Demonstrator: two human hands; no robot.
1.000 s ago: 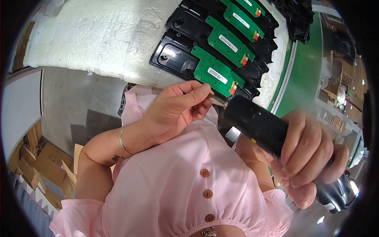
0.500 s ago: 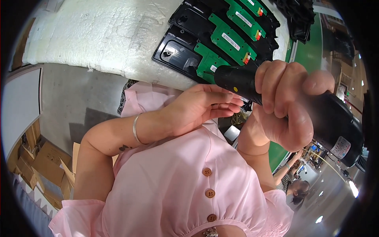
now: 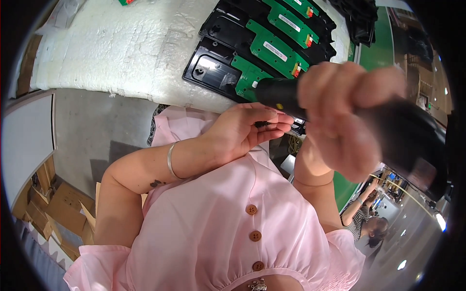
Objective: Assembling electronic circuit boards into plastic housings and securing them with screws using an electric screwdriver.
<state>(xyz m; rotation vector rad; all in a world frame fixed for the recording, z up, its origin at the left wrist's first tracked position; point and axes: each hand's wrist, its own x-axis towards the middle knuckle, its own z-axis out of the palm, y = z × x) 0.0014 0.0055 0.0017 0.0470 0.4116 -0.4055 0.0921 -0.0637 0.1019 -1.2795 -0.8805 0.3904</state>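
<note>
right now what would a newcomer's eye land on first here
The right hand gripping a black electric screwdriver fills the right side, blurred. Beside its tip, the left hand cups small dark screws. Above, green circuit boards sit in black housings on white foam.

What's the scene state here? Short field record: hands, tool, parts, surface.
left hand: palm up, cupped, small dark bits lying on the fingers, probably screws
right hand: wrapped around a black power screwdriver, blurred
tool tip: over the nearest green circuit board; contact cannot be told
parts: row of black trays, each with a green board
surface: white foam sheet under the trays
background: another person at lower right
</note>
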